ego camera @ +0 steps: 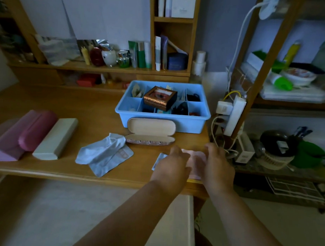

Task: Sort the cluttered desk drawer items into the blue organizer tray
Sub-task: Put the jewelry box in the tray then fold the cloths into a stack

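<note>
Hands: we have both at the desk's near right corner. Our left hand (172,165) lies palm down, fingers out fairly straight, over the left part of a pink cloth (195,160). Our right hand (218,161) sits at the cloth's right edge; its fingers seem bent over that edge, but blur keeps us from telling whether they pinch it or merely rest there.

Pink cloth: flat between the two hands, touching both, at the front edge of the desk (95,120). Neither hand is clearly nearer. Its long axis appears to run from near to far, though we see too little to be sure.

Blue card (159,157): a corner shows just left of our left hand, partly beneath it.

Blue cloth (103,154): crumpled, left of the hands, apart from them.

Glasses case (151,131): open, lid up, its long axis left to right, just beyond the hands and directly in front of the tray.

Three closed cases (34,135): side by side, far left, well apart from us.

Tray (163,121): straight ahead of the hands, past the open case, its dividers showing. A brown box (159,98) sits tilted across the middle compartments; small dark items fill those on the right.

Judgement: anything lifted here must travel forward and over the open case to reach the tray.
</note>
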`<state>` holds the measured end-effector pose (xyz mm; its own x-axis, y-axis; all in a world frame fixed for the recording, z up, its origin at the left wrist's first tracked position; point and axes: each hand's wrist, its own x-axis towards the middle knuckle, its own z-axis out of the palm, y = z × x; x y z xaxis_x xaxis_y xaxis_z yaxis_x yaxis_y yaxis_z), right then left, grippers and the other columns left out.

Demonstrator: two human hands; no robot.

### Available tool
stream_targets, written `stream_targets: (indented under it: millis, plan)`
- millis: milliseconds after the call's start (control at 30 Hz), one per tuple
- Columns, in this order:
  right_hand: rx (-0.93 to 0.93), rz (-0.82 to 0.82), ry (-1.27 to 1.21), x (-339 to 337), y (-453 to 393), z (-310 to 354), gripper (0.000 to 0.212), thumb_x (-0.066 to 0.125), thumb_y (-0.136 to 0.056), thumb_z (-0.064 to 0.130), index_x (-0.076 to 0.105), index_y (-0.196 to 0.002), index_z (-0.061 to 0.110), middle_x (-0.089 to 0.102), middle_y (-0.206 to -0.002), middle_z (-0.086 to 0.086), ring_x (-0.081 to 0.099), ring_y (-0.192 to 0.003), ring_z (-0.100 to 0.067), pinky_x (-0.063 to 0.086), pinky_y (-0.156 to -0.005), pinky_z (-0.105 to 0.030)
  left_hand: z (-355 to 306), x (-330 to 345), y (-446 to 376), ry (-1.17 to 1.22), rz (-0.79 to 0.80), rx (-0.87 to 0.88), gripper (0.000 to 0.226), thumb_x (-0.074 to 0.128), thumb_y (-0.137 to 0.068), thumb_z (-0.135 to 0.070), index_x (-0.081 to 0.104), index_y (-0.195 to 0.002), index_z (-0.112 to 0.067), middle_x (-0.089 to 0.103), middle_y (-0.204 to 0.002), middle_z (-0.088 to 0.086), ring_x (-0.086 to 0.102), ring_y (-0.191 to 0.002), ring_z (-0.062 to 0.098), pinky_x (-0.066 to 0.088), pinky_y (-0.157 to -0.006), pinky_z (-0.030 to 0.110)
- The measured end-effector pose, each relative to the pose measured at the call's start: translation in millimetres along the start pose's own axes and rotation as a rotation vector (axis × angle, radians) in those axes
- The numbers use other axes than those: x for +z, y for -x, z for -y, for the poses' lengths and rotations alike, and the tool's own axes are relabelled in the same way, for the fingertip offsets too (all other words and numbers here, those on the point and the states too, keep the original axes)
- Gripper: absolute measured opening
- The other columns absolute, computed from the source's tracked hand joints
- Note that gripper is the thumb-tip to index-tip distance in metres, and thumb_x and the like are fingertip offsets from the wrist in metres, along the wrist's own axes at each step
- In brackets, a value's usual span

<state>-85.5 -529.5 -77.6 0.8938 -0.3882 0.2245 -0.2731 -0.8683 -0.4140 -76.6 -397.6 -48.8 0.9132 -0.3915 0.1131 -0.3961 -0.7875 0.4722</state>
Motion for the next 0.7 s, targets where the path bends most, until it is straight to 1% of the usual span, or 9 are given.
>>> stream_targets:
  millis: [67,133,200,267,333,400,500,567,700]
  plan:
    - [-0.086,-0.123,-0.070,-7,9,9,0.039,0.057,-0.088,0.041,0.050,-0.120,0.021,0.056,-0.116,-0.007,0.062,-0.090,-0.024,0.038,-0.062,-0.026,10,-13,12,0.067,-0.151,0.092,0.026,0.049,-0.092,-0.031,0.060,-0.115,-0.023,0.051,-0.123,0.000,0.060,-0.097,0.019,0.048,-0.077,0.028]
    - [-0.256,-0.207,-0.210,-10,23,29,0.026,0.062,-0.086,0.035,0.059,-0.106,0.019,0.061,-0.100,-0.002,0.061,-0.082,-0.019,0.043,-0.061,-0.026,33,-29,27,0.121,-0.283,0.100,0.023,0.052,-0.086,-0.033,0.064,-0.104,-0.025,0.058,-0.111,-0.003,0.060,-0.086,0.012,0.046,-0.069,0.022]
    - [-0.431,-0.165,-0.311,-3,38,53,0.007,0.067,-0.083,0.024,0.063,-0.087,0.019,0.063,-0.082,0.003,0.057,-0.076,-0.013,0.046,-0.062,-0.028,67,-43,41,0.123,-0.432,0.044,0.013,0.064,-0.081,-0.021,0.066,-0.093,-0.022,0.060,-0.094,-0.006,0.057,-0.077,0.010,0.039,-0.065,0.016]
    - [-0.534,0.001,-0.344,11,49,77,0.003,0.068,-0.081,0.018,0.066,-0.080,0.018,0.064,-0.079,0.003,0.059,-0.076,-0.015,0.049,-0.063,-0.030,105,-58,54,0.117,-0.509,-0.106,0.015,0.071,-0.077,-0.009,0.067,-0.088,-0.020,0.057,-0.087,-0.010,0.055,-0.070,0.010,0.034,-0.063,0.015]
    - [-0.595,0.163,-0.327,26,53,99,0.006,0.066,-0.084,0.019,0.070,-0.089,0.018,0.066,-0.091,0.003,0.062,-0.087,-0.017,0.047,-0.074,-0.027,138,-70,61,0.085,-0.521,-0.224,0.017,0.072,-0.076,-0.007,0.068,-0.089,-0.016,0.063,-0.090,-0.004,0.061,-0.077,0.018,0.042,-0.067,0.023]
    - [-0.650,0.267,-0.314,41,53,119,0.021,0.061,-0.088,0.022,0.070,-0.107,0.018,0.064,-0.116,0.003,0.058,-0.107,-0.017,0.040,-0.090,-0.023,163,-76,62,0.025,-0.480,-0.271,0.020,0.072,-0.076,-0.008,0.070,-0.095,-0.012,0.066,-0.097,0.006,0.063,-0.089,0.027,0.048,-0.077,0.031]
    - [-0.726,0.357,-0.231,60,48,142,0.036,0.052,-0.093,0.032,0.058,-0.127,0.023,0.044,-0.145,0.004,0.040,-0.131,-0.018,0.026,-0.108,-0.026,186,-76,57,-0.035,-0.366,-0.317,0.028,0.071,-0.077,-0.015,0.068,-0.105,-0.012,0.064,-0.108,0.009,0.058,-0.101,0.028,0.045,-0.087,0.032]
    - [-0.739,0.398,-0.162,69,45,148,0.039,0.048,-0.094,0.038,0.053,-0.132,0.027,0.038,-0.148,0.006,0.034,-0.134,-0.015,0.022,-0.110,-0.025,194,-76,51,-0.028,-0.355,-0.367,0.020,0.067,-0.081,-0.019,0.069,-0.100,-0.014,0.064,-0.105,0.007,0.060,-0.097,0.025,0.046,-0.079,0.030]
    - [-0.710,0.404,-0.174,76,41,148,0.038,0.050,-0.093,0.041,0.054,-0.130,0.030,0.041,-0.145,0.011,0.035,-0.132,-0.011,0.024,-0.107,-0.023,202,-89,40,0.044,-0.394,-0.421,0.009,0.064,-0.084,-0.024,0.070,-0.081,-0.018,0.067,-0.082,0.001,0.063,-0.077,0.020,0.040,-0.061,0.023]
